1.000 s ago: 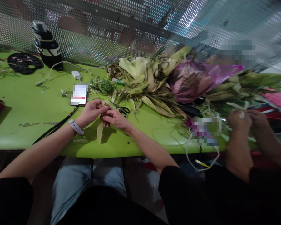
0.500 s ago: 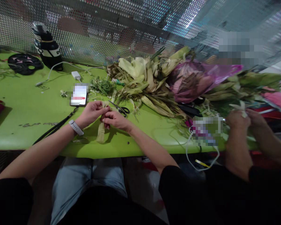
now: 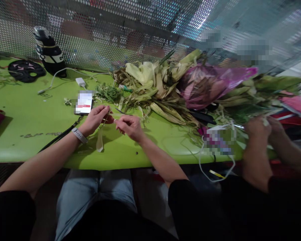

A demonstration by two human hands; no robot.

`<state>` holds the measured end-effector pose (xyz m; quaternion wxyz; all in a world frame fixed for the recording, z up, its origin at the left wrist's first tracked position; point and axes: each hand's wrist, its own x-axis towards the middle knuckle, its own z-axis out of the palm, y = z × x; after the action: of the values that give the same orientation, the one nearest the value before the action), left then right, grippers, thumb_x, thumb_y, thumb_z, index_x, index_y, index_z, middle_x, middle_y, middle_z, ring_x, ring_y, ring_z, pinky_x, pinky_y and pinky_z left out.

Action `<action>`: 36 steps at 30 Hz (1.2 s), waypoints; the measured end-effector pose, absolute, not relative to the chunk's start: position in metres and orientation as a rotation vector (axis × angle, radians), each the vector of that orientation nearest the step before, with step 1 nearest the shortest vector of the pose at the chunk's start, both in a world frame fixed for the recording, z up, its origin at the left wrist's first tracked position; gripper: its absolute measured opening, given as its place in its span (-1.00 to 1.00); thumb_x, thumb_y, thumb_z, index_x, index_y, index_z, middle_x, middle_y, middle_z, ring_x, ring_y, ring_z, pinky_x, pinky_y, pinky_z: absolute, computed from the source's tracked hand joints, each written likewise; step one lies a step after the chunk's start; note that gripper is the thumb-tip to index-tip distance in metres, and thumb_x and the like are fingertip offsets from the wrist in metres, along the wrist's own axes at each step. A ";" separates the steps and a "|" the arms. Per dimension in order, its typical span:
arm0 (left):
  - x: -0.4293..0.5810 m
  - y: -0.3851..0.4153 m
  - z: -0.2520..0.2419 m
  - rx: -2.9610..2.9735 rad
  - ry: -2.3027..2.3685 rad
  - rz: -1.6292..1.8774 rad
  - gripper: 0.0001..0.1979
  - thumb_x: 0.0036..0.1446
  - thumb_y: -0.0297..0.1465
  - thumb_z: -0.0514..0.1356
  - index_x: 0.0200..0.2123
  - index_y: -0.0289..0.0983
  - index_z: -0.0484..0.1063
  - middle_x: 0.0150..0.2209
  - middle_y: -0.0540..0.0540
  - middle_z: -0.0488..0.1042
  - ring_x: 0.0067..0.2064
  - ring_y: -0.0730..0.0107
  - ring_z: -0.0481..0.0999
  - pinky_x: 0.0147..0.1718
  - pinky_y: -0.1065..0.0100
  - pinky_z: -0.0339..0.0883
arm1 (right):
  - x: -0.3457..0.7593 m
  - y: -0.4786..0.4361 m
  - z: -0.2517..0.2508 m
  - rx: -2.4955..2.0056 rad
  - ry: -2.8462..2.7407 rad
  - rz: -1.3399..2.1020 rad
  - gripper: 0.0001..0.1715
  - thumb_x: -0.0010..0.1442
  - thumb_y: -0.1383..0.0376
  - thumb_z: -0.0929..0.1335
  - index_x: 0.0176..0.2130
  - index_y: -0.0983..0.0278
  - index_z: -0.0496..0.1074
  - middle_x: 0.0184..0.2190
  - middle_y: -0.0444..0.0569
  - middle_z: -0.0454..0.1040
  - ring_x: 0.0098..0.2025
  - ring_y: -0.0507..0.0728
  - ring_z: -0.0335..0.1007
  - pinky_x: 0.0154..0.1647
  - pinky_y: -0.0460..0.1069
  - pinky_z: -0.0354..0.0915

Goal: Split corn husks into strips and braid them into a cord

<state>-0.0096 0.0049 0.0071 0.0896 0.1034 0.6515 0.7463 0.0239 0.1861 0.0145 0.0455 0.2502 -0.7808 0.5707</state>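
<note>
My left hand (image 3: 96, 117), with a pale watch band on its wrist, pinches a corn husk strip (image 3: 99, 142) that dangles below the fingers over the green table. Just to its right, my right hand (image 3: 130, 127) is closed, its thumb and finger pinched at a thin pale end beside the left fingertips; whether this belongs to the same husk cannot be made out. Behind the right hand only the tip of the scissors (image 3: 119, 110) shows. A phone (image 3: 84, 102) lies beyond my left hand. Farther back is a heap of corn husks (image 3: 160, 83).
Green shreds (image 3: 108, 93) lie behind my hands. A black bottle (image 3: 50, 55) and black mask (image 3: 26, 71) stand back left. On the right are a pink plastic bag (image 3: 203, 87), a white cable (image 3: 202, 160) and another person's hands (image 3: 259, 129). A perforated metal panel (image 3: 102, 36) borders the table.
My hands were together on the husk; my right hand has drawn away to the right and now covers the scissors' handles. The husk strip hangs further left. The other person's hands have dropped slightly.
</note>
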 end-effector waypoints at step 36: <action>-0.004 0.009 0.005 0.473 2.053 2.085 -0.79 0.19 -0.25 0.26 -0.22 -0.25 0.37 -0.64 0.16 0.23 -0.65 0.58 0.15 -0.66 0.52 0.03 | -0.011 0.171 -0.012 0.291 -2.118 2.095 -0.55 0.22 -0.12 0.34 -0.22 0.20 0.39 -0.46 -0.17 0.25 -0.45 0.00 0.15 -0.48 -0.09 0.15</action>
<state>-0.0038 0.0088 0.0052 0.0889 0.1590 0.6899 0.7006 -0.0107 0.1706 -0.0121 0.0740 0.0971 -0.7057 0.6979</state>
